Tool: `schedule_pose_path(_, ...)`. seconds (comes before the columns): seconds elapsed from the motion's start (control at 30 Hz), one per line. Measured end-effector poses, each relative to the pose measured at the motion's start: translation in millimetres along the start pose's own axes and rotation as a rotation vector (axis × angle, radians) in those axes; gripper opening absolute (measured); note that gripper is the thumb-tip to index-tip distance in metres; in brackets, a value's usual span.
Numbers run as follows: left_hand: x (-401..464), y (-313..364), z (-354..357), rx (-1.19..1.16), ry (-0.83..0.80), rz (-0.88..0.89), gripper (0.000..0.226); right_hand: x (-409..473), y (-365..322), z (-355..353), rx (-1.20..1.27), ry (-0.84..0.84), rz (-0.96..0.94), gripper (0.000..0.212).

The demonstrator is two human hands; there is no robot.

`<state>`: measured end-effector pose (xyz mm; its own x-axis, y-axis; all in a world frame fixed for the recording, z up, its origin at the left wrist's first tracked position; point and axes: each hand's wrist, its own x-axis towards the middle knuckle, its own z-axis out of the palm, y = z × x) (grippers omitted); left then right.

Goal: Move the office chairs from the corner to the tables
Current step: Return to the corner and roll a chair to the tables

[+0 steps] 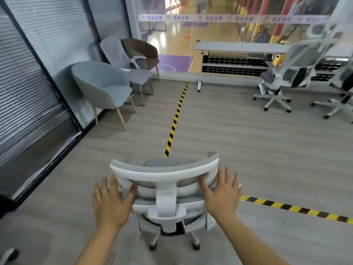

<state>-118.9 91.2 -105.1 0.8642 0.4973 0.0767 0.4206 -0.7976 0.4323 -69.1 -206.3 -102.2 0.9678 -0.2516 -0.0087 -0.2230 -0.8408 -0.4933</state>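
A white office chair (165,190) with grey mesh and castors stands right in front of me, its back toward me. My left hand (110,203) is open beside the left end of its headrest, thumb touching the back frame. My right hand (222,195) is open at the right end, fingers spread, thumb against the mesh. Neither hand grips the chair. A grey table (240,47) stands far ahead by the glass wall. Two white office chairs (290,73) (343,92) stand at its right end.
A blue shell chair (103,88), a grey visitor chair (124,62) and a brown shell chair (142,52) stand in the left corner by the blinds. Yellow-black floor tape (176,119) runs ahead, and another strip (298,209) runs right. A glass wall (210,35) closes the far side.
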Motion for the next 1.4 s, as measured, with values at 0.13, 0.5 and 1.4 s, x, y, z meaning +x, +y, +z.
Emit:
schedule_pose_path(0.13,104.5,53.7,19.5,0.064,-0.087,-0.084,0.102,104.2,-30.9,7.3,0.027,-0.031,0.031,0.088)
schedule_pose_path(0.5,394.2,170.1,115.4,0.139,-0.124,0.046,0.108,376.9,-102.7,41.8,0.068,0.014,0.161,0.084)
schedule_pose_path(1.4,967.4,715.5,348.4,0.307,-0.537,0.391,0.072,1074.3,-101.0,24.7,0.08,0.203,0.479,0.081)
